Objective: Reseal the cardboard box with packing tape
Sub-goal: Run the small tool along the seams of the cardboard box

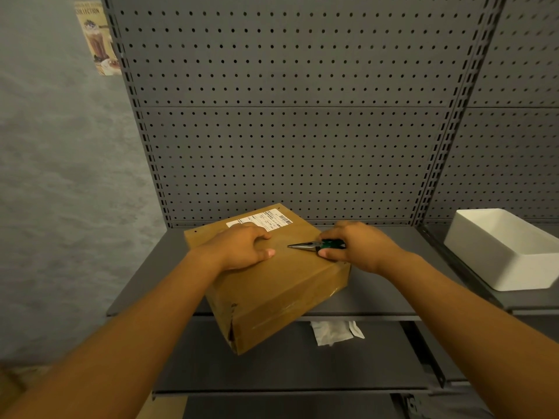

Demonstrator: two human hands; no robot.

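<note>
A brown cardboard box [272, 285] lies on a grey metal shelf [381, 297], its near corner hanging over the shelf's front edge. A white shipping label [266, 220] is stuck at its far end. My left hand [242, 247] rests on the box top, fingers curved over it with the thumb flat. My right hand [357, 244] grips the green handles of needle-nose pliers [314, 245]. The metal tip points left and lies on the box top close to my left thumb. No tape roll is in view.
A white rectangular tub [502, 249] stands on the neighbouring shelf at the right. A grey pegboard back panel [287, 131] rises behind the box. A crumpled white paper [334, 332] lies on the lower shelf below. A grey wall is at the left.
</note>
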